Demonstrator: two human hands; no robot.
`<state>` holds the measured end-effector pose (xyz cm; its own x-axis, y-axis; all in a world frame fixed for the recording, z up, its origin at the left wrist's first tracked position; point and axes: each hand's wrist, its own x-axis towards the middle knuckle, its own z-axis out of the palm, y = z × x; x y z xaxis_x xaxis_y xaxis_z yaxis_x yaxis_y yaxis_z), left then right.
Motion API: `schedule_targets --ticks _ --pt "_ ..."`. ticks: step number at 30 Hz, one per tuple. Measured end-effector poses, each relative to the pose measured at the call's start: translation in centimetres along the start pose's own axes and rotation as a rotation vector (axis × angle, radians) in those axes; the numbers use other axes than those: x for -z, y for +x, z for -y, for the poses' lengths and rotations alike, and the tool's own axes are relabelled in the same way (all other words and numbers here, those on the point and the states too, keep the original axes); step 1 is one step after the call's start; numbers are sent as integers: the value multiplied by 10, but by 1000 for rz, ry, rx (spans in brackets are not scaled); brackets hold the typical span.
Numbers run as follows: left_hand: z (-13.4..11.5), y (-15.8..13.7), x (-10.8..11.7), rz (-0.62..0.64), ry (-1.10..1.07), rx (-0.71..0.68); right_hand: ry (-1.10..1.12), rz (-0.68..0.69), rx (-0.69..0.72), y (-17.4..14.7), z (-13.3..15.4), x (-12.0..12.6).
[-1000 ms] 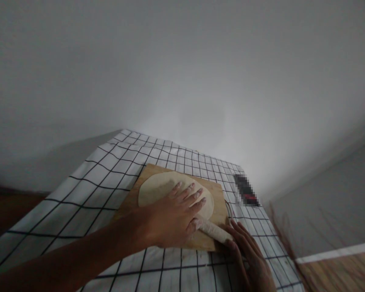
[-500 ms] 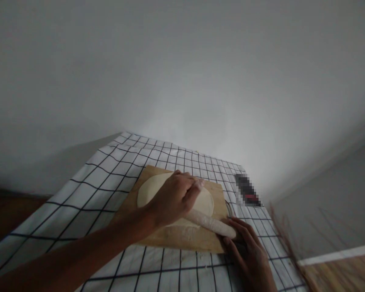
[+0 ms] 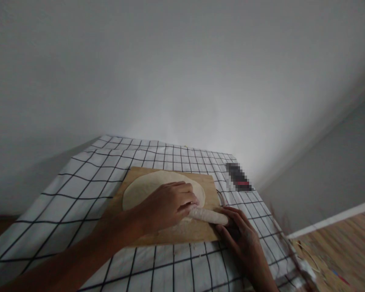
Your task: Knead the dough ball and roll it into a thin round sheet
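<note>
A flat, pale round of dough [image 3: 149, 186] lies on a wooden board [image 3: 182, 235], its near part hidden under my left arm and hand. Across the near right part of the board rests a flour-dusted rolling pin [image 3: 209, 215]. My left hand [image 3: 167, 205] is bent over the pin's left part, fingers curled down on it, covering that end. At the other end my right hand [image 3: 241, 237] is closed around the pin's tip, just off the board's right edge.
A white tablecloth with dark grid lines [image 3: 158, 263] covers the table under the board. Toward the back right lies a dark, pixelated flat object [image 3: 239, 177]. A pale wall [image 3: 170, 81] rises behind the table. Wooden floor [image 3: 346, 243] shows at the right, with thin cord-like things on it.
The camera view has shifted, so the table appears further left. My left hand has come down and back from over the dough, its fingers lower on the rolling pin. My right hand keeps its end.
</note>
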<state>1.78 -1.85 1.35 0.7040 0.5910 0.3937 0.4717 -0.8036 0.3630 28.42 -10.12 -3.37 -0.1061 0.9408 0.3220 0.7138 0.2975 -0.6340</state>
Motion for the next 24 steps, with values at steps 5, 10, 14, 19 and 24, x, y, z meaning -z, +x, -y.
schedule_targets --ticks 5,10,14,19,24 --pt "5 0 6 79 0 -62 -23 -9 -3 -2 -8 -2" --pt "6 0 6 82 -68 -101 -5 -5 0 0 -7 0" --pt "4 0 7 77 -83 -89 1 4 -11 0 -8 -1" --pt "1 2 8 95 -91 -74 -3 -8 -12 0 -8 -1" --pt "-1 2 6 101 -94 -18 1 3 -28 -1 -7 0"
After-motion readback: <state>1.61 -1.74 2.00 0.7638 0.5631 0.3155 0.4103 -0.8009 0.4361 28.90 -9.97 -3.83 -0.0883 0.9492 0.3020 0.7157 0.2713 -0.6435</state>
